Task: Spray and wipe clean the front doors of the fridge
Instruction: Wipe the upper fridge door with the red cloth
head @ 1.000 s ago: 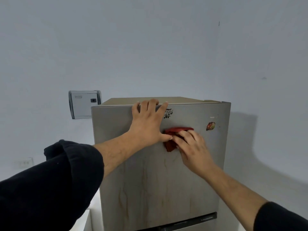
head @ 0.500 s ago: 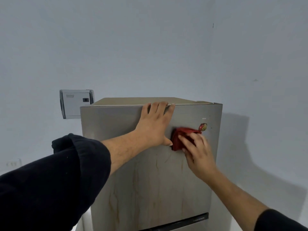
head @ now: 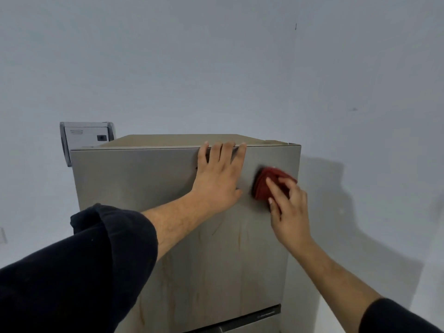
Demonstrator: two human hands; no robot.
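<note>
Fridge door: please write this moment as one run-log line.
step: wipe | left hand: flat on door, fingertips at top edge | right hand: presses cloth near right edge | streaks: lower door

This looks like a home, most likely a kitchen corner or a small utility nook; a tall household fridge [head: 182,260] with a brushed, metal-coloured front stands close against a plain pale painted wall [head: 216,68]; its flat brown top [head: 182,139] is bare; brownish drip marks [head: 239,239] run down the upper door [head: 144,179], and a dark band [head: 254,317] parts that door from the one below; a small grey box [head: 86,138] with a label and a dark switch is fixed to the wall just behind the fridge's left corner; a small pale plate [head: 3,235], perhaps a socket, shows at the far left edge.
</note>
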